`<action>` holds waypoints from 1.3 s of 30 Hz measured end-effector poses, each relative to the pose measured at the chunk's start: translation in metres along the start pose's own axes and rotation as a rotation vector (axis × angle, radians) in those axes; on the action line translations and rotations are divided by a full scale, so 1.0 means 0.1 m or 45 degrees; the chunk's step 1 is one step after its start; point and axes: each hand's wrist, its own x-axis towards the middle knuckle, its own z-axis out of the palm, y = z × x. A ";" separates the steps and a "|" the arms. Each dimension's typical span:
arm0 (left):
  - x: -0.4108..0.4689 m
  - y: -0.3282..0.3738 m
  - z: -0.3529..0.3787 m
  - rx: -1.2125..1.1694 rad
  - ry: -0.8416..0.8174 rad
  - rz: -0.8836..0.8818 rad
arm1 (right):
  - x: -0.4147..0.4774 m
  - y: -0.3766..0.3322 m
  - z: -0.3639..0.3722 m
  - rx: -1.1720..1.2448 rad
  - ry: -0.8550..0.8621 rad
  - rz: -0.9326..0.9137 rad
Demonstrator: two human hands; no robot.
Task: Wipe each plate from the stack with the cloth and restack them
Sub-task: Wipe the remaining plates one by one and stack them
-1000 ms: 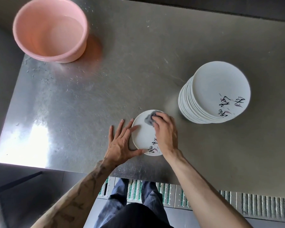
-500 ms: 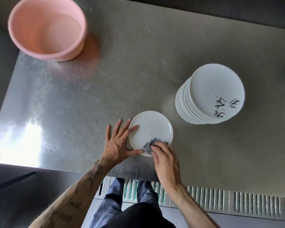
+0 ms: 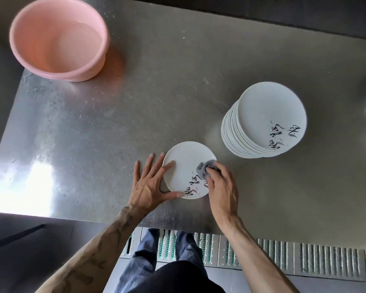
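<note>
At the far left corner of the steel table [image 3: 156, 92] a pink basin [image 3: 93, 68] is sitting, holding what looks like clear water partway up its wall. Moving right, my left hand [image 3: 150, 187] is lying flat with its fingers straight and spread, the forefinger resting on the left rim of the single plate [image 3: 184, 161] and the thumb pressing against its near edge. The plate is lying flat near the front edge of the table, its painted black lettering facing me. My right hand [image 3: 222, 187] is gripping the bunched grey cloth [image 3: 202, 169] and pressing it onto the plate's right side. Further right and a little back, apart from the plate, the stack of plates [image 3: 232, 134] is standing, leaning slightly. The tabletop is showing scratches and specks and is catching a bright glare at the left. Below the table edge, my jeans [image 3: 144, 261] are standing over a slotted metal floor grate [image 3: 304, 261].
</note>
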 end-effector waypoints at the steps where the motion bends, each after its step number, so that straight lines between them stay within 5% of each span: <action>1: -0.01 0.03 -0.01 0.026 0.002 -0.008 | -0.10 0.00 0.00 0.027 -0.005 0.034; 8: 0.02 0.15 -0.11 0.478 -0.099 0.347 | -0.44 -0.05 0.02 0.374 -0.044 0.136; 16: 0.08 0.37 -0.21 0.580 -0.169 0.590 | -0.37 0.00 -0.06 0.614 -0.087 0.297; 24: 0.04 0.59 -0.55 0.566 -0.067 0.688 | -0.21 -0.07 -0.36 1.081 0.237 0.423; 28: 0.03 0.76 -0.85 0.079 -0.126 0.348 | -0.02 -0.21 -0.56 1.271 0.383 0.444; 31: 0.05 0.90 -1.05 -0.609 0.017 -0.039 | 0.12 -0.33 -0.70 1.209 0.383 0.329; 33: 0.03 0.94 -1.17 -1.155 -0.100 -0.267 | 0.21 -0.44 -0.77 1.179 0.327 0.250; 35: -0.02 0.94 -1.26 -1.529 -0.303 -0.348 | 0.30 -0.55 -0.86 1.086 0.291 0.143; 39: -0.09 0.99 -1.35 -1.654 -0.410 -0.288 | 0.41 -0.67 -1.02 0.797 0.306 -0.087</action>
